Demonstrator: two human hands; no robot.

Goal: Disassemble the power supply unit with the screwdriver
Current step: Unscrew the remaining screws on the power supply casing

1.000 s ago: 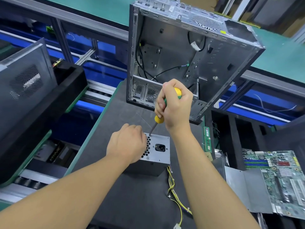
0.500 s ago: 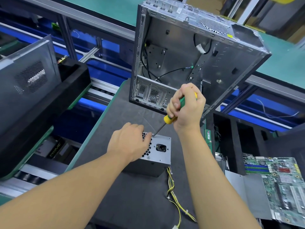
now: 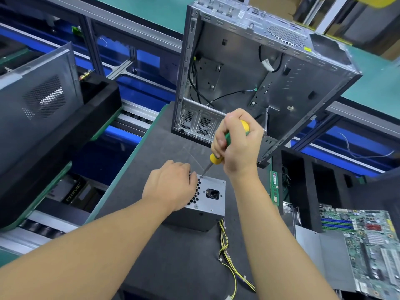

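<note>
A grey metal power supply unit (image 3: 211, 198) stands on the dark mat (image 3: 173, 256), its socket face turned up. My left hand (image 3: 171, 187) lies over its left side, covering the vent holes, fingers curled over the far edge. My right hand (image 3: 238, 144) grips a yellow and green screwdriver (image 3: 216, 158). The tip sits on a screw at the unit's far edge, just right of my left fingers. A bundle of yellow and black wires (image 3: 227, 252) trails from the unit toward me.
An empty computer case (image 3: 259, 83) stands open behind the unit. A motherboard (image 3: 368, 245) lies at the right, with a RAM stick (image 3: 274, 187) upright beside a black foam divider. A dark side panel (image 3: 36, 109) leans in a black tray at the left.
The screwdriver has turned in my right hand, and the shaft tilted and came back steeper. Its tip stays at the unit's far edge. My left hand has kept its place.
</note>
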